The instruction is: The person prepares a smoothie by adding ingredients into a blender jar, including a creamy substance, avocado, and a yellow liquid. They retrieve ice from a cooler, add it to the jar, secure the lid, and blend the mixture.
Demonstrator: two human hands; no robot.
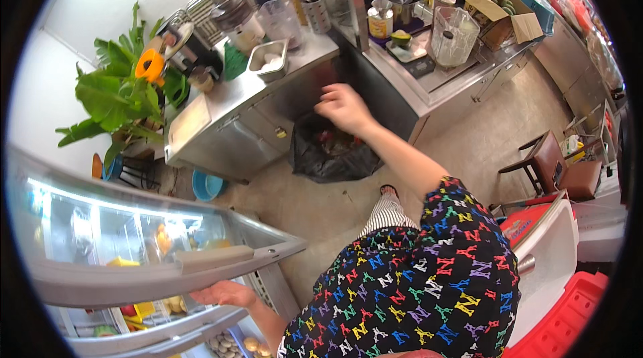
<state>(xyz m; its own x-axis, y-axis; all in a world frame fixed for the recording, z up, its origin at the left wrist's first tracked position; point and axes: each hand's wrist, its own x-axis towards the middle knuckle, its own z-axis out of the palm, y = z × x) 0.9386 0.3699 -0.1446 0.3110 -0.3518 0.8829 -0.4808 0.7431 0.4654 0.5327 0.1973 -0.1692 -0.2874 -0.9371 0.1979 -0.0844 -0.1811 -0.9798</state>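
My left hand (224, 293) rests its extended fingers against the lower edge of a glass refrigerator door (241, 257), which is swung out with a pale handle strip on its frame. Ahead, my right hand (344, 108) hangs above a bin lined with a black plastic bag (321, 169). Its fingers are bent and slightly blurred, and I cannot tell whether anything is between them. Some refuse (335, 144) lies inside the bag. Behind the door, lit shelves hold produce, including potato-like items (225, 345) in the lower part.
A steel counter (236, 102) carries a cutting board (190, 124), steel pan (269, 59) and blender. On the right counter are a halved avocado (401, 37), a scale (419, 66), a clear jug (453, 36) and a cardboard box (495, 6). A blue basin (208, 184) and brown chair (545, 162) stand on the floor.
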